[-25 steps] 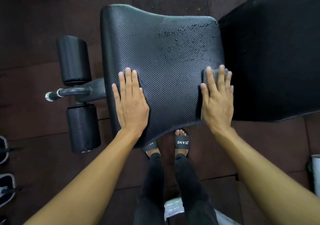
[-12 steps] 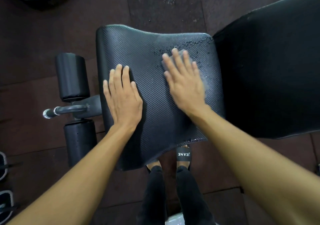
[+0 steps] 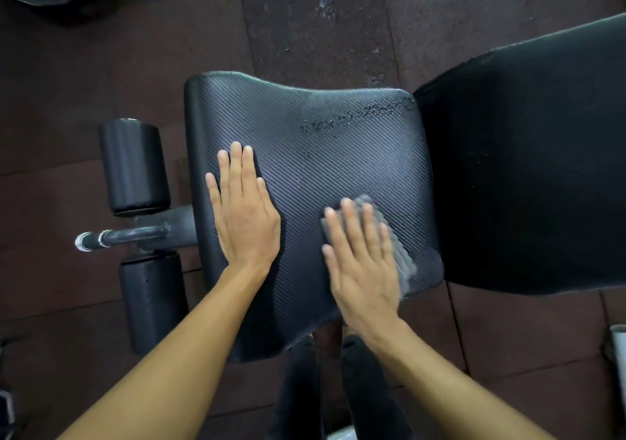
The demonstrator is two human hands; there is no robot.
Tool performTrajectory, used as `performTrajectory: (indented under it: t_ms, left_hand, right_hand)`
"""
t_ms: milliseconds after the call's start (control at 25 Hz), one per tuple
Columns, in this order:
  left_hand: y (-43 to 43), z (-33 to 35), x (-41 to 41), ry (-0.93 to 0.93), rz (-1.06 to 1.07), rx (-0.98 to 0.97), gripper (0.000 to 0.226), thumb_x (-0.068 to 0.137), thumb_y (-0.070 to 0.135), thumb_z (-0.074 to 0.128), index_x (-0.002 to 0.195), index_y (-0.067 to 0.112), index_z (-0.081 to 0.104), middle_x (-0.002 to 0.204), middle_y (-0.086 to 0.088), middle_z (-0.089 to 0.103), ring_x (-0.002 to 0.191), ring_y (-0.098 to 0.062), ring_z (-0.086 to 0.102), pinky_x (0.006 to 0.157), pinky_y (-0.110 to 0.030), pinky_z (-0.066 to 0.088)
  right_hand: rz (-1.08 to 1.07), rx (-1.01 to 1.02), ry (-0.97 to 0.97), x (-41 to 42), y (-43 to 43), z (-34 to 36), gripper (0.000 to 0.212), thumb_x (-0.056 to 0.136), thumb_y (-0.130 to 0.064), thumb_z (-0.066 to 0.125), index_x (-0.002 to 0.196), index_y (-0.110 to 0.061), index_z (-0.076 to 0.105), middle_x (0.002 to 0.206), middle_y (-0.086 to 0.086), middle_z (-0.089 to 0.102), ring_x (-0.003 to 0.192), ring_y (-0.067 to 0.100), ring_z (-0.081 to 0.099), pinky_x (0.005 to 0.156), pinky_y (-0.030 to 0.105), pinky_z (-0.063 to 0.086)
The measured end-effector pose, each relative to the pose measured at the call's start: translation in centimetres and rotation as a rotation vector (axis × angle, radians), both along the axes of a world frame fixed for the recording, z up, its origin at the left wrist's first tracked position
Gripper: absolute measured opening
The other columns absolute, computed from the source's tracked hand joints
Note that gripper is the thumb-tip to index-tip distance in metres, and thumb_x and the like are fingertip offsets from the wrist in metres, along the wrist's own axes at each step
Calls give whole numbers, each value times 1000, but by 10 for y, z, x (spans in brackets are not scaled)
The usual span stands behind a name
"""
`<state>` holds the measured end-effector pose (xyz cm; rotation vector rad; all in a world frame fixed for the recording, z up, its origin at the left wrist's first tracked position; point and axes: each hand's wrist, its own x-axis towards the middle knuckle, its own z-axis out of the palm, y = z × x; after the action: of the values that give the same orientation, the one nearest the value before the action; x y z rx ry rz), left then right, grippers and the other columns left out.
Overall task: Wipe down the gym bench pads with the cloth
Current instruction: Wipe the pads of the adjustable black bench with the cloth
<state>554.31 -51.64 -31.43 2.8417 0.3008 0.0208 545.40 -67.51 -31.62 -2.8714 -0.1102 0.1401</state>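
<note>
Flooring: dark rubber tiles [image 3: 118, 67], scuffed.

Seat pad [image 3: 321, 162]: black, ribbed weave, mid-frame. Back pad [image 3: 525, 175] adjoins it at 3 o'clock.

Cloth [image 3: 403, 260]: grey, flat on the seat pad toward its 5 o'clock corner, under the right hand [image 3: 362, 270]. Its edge shows past the fingertips at 12 and beside the hand at 3.

Right hand: palm down, fingers straight and close together, pressing the cloth; slightly blurred.

Left hand [image 3: 245, 223]: palm down, fingers straight, flat on the pad at 9 o'clock, holding nothing.

Droplets [image 3: 359, 118]: band near the pad's 1 o'clock edge.

Change: half a second ago the right hand and cloth lay on that wet patch; both are now nearer the pad's 6 o'clock edge, and the wet patch is smaller. Left hand unmoved.
</note>
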Motion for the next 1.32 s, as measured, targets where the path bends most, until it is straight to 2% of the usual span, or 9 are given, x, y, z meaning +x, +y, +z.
performTrajectory:
  t_ms: [120,240,400,560,720,840,920,1080,1320]
  left_hand:
    - [2,-1,-1,-37,24,-75,50,104,12,26,153,9,27,162,-5,23,152,-19,13,125,-43,11]
    - [2,-4,-1,-16,6,-1,51,104,10,29,155,9,24,163,-5,19,152,-19,11,125,-44,11]
    - [2,-5,-2,-26,9,15,52,103,5,34,154,9,24,163,-5,20,152,-19,11,125,-44,11]
    - [2,-4,-1,-30,8,32,54,102,2,38,154,8,26,163,-6,21,152,-20,13,124,-45,13]
    - [1,-6,-1,-36,14,21,53,101,3,38,154,8,27,162,-6,22,152,-20,14,124,-45,12]
    - [1,-6,-1,-54,14,8,51,101,5,37,152,7,30,161,-7,25,151,-22,17,124,-46,14]
    - [2,-7,-1,-56,9,16,52,101,5,36,153,7,30,161,-7,25,151,-22,16,124,-46,14]
    - [1,-6,-1,-47,6,20,54,100,2,36,153,7,28,162,-7,24,152,-21,15,124,-46,14]
    - [0,-6,-1,-48,9,25,56,99,0,37,153,6,28,162,-7,25,152,-22,15,124,-47,13]
  right_hand:
    - [170,45,-83,81,29,-5,49,108,-37,28,155,-24,30,163,0,26,152,23,19,121,46,24]
    - [187,57,-92,163,27,-12,49,106,-38,29,154,-27,33,162,-1,27,151,22,20,122,44,18]
    - [-207,53,22,201,-34,-15,51,107,-39,24,156,-28,24,165,0,18,153,24,12,122,44,15]
    - [-432,51,63,120,-69,-6,53,107,-38,23,157,-24,22,165,4,17,152,26,14,119,47,26]
    - [-124,-19,41,54,-4,1,52,107,-38,25,157,-23,25,165,4,18,153,25,13,122,46,18]
    - [189,54,-42,106,33,-2,49,107,-38,28,155,-27,31,163,0,26,152,23,19,123,43,18]
    - [248,92,-41,158,27,-6,48,107,-38,30,154,-28,33,163,-1,26,152,22,19,123,41,15]
    - [26,89,8,180,-27,-13,50,107,-39,25,156,-30,27,165,-1,19,153,20,12,124,40,12]
    - [-395,88,48,35,-77,-6,51,107,-39,24,157,-28,22,166,-3,13,153,18,8,122,44,20]
